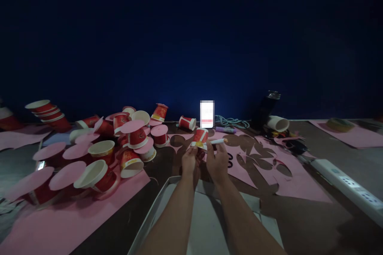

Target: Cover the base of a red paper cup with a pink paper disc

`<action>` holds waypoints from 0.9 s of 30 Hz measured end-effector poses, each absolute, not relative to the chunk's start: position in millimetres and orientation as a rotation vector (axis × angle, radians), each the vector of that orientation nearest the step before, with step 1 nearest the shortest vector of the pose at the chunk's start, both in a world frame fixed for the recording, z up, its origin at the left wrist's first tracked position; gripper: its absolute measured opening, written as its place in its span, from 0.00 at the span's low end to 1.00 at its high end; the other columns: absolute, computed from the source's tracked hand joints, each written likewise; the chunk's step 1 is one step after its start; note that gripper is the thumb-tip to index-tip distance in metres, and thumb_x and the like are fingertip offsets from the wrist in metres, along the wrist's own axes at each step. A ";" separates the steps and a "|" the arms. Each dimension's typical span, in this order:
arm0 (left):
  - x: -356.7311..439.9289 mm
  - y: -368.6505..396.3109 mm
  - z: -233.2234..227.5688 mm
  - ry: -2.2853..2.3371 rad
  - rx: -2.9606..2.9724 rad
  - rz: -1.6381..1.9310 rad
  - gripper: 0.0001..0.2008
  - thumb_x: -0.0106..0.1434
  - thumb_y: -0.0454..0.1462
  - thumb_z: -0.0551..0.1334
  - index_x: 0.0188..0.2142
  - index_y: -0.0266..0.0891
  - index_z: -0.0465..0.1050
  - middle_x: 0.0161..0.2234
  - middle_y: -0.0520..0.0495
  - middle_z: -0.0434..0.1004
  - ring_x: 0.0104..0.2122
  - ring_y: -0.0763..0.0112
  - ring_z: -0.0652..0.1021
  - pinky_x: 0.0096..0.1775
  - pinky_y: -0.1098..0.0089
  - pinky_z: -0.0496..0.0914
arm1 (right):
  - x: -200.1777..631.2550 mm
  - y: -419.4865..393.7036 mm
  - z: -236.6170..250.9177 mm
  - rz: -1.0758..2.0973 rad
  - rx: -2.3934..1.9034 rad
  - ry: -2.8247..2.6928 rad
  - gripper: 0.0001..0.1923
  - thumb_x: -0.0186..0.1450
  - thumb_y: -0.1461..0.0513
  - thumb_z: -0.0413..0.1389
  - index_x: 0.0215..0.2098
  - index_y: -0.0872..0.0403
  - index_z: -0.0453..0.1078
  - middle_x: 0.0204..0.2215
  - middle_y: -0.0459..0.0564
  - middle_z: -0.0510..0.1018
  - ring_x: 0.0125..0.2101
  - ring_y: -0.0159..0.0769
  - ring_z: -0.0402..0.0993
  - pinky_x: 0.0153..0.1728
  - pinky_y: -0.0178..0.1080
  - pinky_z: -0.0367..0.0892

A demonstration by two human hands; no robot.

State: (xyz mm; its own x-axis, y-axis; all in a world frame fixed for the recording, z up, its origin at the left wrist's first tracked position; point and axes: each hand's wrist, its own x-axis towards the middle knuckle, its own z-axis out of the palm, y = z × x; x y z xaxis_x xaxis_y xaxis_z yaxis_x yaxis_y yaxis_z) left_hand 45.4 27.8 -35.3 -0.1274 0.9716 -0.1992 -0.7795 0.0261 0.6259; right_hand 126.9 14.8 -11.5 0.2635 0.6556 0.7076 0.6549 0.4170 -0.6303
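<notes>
A red paper cup [200,137] with a white stripe and yellow flowers is tipped upside down in front of me. My left hand [189,161] is closed round its lower left side. My right hand [217,161] is closed on a white pen-like tube [218,141] with an orange end, lying across its fingers; its exact kind I cannot tell. The right fingertips are close against the cup, though whether they also grip it is unclear. An open pale cardboard box [206,215] lies beneath my forearms. Pink paper [239,171] with round holes is just beyond the right hand.
Red paper cups [103,149] crowd the left, several capped with pink discs [137,126]. A lit phone [207,114] stands behind, beside a purple marker [226,130] and pale cord [233,122]. On the right are a black bottle [265,109], a tape roll [339,124] and a power strip [347,183].
</notes>
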 end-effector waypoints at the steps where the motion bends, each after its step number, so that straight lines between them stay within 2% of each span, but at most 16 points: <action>1: 45.3 27.7 -35.6 0.706 0.360 1.551 0.11 0.46 0.36 0.70 0.29 0.32 0.74 0.25 0.49 0.76 0.24 0.75 0.76 0.31 0.72 0.71 | 126.9 14.7 -11.5 -0.008 -1.257 -1.414 0.13 0.68 0.57 0.48 0.38 0.55 0.70 0.35 0.55 0.77 0.39 0.42 0.71 0.43 0.45 0.64; 15: 46.3 29.2 -34.5 0.757 0.296 1.569 0.07 0.48 0.33 0.67 0.28 0.34 0.73 0.24 0.50 0.75 0.23 0.75 0.75 0.30 0.71 0.70 | 126.3 15.2 -14.9 0.037 -1.323 -1.429 0.15 0.68 0.55 0.47 0.37 0.55 0.70 0.33 0.54 0.76 0.37 0.42 0.71 0.40 0.44 0.63; 27: 45.6 27.4 -30.7 0.750 0.278 1.578 0.07 0.48 0.32 0.68 0.27 0.33 0.72 0.23 0.50 0.75 0.22 0.75 0.75 0.29 0.71 0.71 | 125.5 13.3 -10.9 0.046 -1.318 -1.430 0.15 0.68 0.55 0.46 0.36 0.55 0.69 0.33 0.53 0.75 0.36 0.41 0.70 0.40 0.43 0.62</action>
State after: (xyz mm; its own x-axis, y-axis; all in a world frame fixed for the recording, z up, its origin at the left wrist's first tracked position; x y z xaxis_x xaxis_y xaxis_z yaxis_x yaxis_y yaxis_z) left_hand 45.6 27.4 -30.7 -0.1679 0.9541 -0.2481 -0.7947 0.0179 0.6068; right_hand 125.5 13.3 -10.9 0.2613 0.7020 0.6626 0.6583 0.3724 -0.6542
